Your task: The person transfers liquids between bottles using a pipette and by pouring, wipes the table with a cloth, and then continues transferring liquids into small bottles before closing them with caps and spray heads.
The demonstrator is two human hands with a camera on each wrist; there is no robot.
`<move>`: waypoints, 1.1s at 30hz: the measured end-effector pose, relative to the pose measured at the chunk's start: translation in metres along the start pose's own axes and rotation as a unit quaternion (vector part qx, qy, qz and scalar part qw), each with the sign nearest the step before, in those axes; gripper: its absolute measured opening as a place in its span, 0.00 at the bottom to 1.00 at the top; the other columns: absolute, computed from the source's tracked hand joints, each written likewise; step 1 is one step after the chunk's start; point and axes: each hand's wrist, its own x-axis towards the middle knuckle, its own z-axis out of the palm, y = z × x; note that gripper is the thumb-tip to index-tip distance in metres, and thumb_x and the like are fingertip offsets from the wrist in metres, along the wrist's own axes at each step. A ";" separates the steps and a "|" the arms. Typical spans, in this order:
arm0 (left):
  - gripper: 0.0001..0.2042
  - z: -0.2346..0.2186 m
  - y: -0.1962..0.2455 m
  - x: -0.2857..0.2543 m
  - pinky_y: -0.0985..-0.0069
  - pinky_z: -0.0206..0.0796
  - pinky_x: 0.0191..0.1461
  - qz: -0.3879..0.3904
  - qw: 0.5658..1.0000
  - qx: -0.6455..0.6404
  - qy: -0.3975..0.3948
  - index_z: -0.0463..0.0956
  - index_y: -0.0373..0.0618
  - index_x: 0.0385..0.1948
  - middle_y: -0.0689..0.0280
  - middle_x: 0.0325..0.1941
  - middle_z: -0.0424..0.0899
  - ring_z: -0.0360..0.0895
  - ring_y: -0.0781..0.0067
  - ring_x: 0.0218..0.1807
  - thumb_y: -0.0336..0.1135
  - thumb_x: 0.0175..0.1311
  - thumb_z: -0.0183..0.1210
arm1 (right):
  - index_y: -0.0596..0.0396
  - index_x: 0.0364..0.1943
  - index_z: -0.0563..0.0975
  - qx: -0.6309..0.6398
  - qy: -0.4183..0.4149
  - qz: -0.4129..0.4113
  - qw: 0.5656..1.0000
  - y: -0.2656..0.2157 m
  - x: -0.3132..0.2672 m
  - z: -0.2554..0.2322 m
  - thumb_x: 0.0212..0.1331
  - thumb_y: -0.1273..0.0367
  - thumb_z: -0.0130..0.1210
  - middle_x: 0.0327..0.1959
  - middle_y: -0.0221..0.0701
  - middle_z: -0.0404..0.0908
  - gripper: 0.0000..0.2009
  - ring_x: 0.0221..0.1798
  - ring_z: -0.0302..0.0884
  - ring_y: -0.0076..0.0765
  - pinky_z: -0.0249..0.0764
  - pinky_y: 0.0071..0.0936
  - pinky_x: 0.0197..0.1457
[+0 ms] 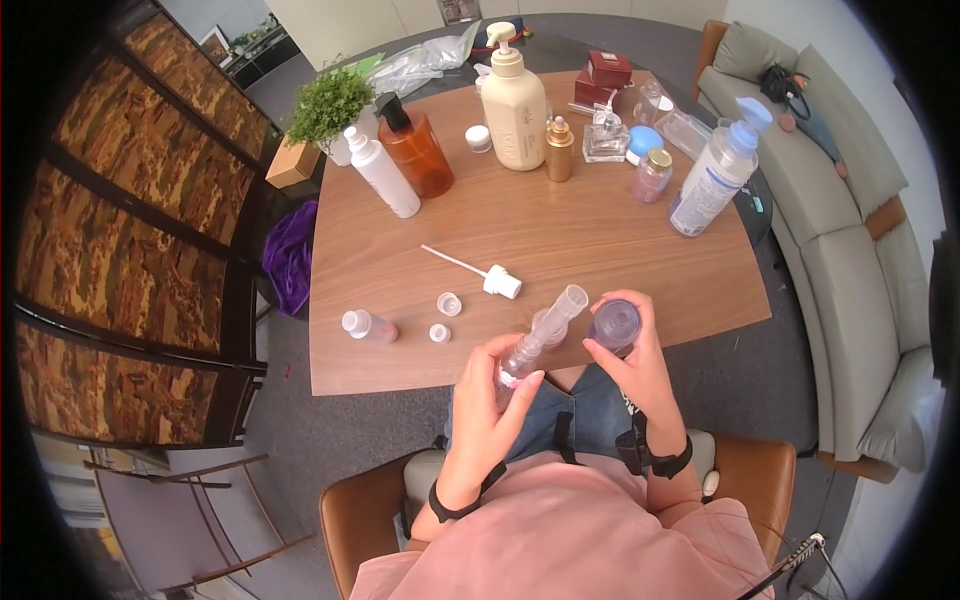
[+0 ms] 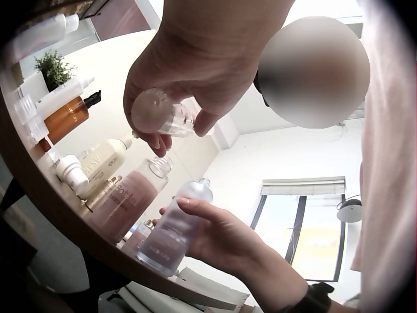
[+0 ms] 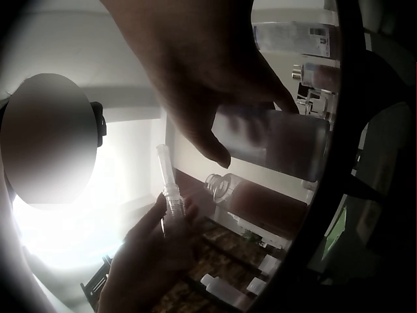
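My left hand (image 1: 495, 390) grips a small clear container with a long clear tube (image 1: 553, 320) slanting up from it. From below, the left wrist view shows the container's round end (image 2: 151, 111) within the curled fingers. My right hand (image 1: 640, 365) holds a translucent purple-tinted bottle (image 1: 614, 324), fingers and thumb round its side; that bottle (image 3: 270, 140) lies across the right wrist view. Between the hands, an uncapped bottle of pink liquid (image 2: 127, 202) stands on the table. A white pump top with a thin straw (image 1: 502, 282) lies beyond the left hand.
Left on the wooden table (image 1: 350, 240) are a small bottle (image 1: 369, 326) and two small caps (image 1: 449, 303) (image 1: 439, 333). Farther back stand an amber bottle (image 1: 418, 155), a cream pump bottle (image 1: 515, 115), a plant (image 1: 332, 108) and a blue-topped pump bottle (image 1: 712, 185).
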 end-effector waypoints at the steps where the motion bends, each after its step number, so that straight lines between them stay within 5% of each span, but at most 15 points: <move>1: 0.19 0.000 -0.002 0.001 0.80 0.65 0.45 0.023 0.999 0.030 0.008 0.66 0.37 0.54 0.63 0.39 0.77 0.72 0.77 0.40 0.29 0.64 0.59 | 0.56 0.56 0.65 0.000 0.000 0.000 1.000 0.000 -0.001 0.000 0.51 0.78 0.65 0.52 0.35 0.71 0.28 0.51 0.72 0.31 0.69 0.26 0.55; 8: 0.21 0.000 -0.002 0.000 0.77 0.67 0.49 -0.003 1.000 -0.020 -0.009 0.66 0.36 0.58 0.61 0.45 0.76 0.74 0.75 0.43 0.27 0.64 0.58 | 0.56 0.52 0.67 0.002 0.044 -0.048 0.998 -0.014 -0.006 -0.009 0.45 0.78 0.66 0.46 0.33 0.74 0.27 0.46 0.75 0.28 0.71 0.26 0.51; 10: 0.26 0.002 0.002 0.001 0.69 0.69 0.49 0.021 0.999 -0.034 -0.007 0.66 0.41 0.63 0.53 0.50 0.77 0.76 0.57 0.44 0.30 0.62 0.60 | 0.56 0.50 0.69 -0.016 0.025 -0.058 0.998 -0.023 -0.008 -0.012 0.44 0.77 0.67 0.44 0.33 0.75 0.27 0.44 0.76 0.28 0.72 0.26 0.49; 13: 0.27 -0.002 0.010 0.002 0.72 0.69 0.52 0.010 0.998 -0.026 -0.056 0.61 0.39 0.66 0.57 0.54 0.73 0.78 0.69 0.47 0.24 0.63 0.56 | 0.56 0.49 0.70 -0.078 -0.011 -0.051 0.996 -0.042 -0.010 -0.008 0.41 0.74 0.69 0.39 0.34 0.78 0.27 0.39 0.79 0.31 0.75 0.27 0.44; 19: 0.29 -0.002 0.011 0.003 0.71 0.69 0.54 0.109 0.989 0.073 -0.067 0.61 0.41 0.66 0.54 0.56 0.74 0.78 0.62 0.51 0.22 0.60 0.59 | 0.56 0.49 0.69 -0.163 -0.002 -0.111 0.980 -0.050 -0.015 -0.008 0.39 0.72 0.72 0.40 0.38 0.79 0.30 0.39 0.82 0.40 0.77 0.31 0.42; 22: 0.26 0.001 0.010 0.002 0.70 0.71 0.47 0.062 0.996 0.016 -0.055 0.67 0.43 0.61 0.56 0.51 0.79 0.77 0.57 0.50 0.21 0.58 0.60 | 0.58 0.51 0.66 -0.158 0.047 -0.120 0.979 -0.046 -0.019 -0.008 0.38 0.71 0.73 0.43 0.40 0.78 0.33 0.40 0.83 0.42 0.78 0.32 0.42; 33: 0.21 -0.004 0.002 -0.003 0.72 0.71 0.53 0.046 0.998 0.005 -0.033 0.69 0.38 0.51 0.56 0.52 0.78 0.77 0.64 0.54 0.23 0.55 0.65 | 0.57 0.51 0.65 -0.192 0.044 -0.196 0.960 -0.050 -0.014 -0.016 0.35 0.73 0.74 0.43 0.40 0.78 0.36 0.39 0.81 0.43 0.76 0.32 0.41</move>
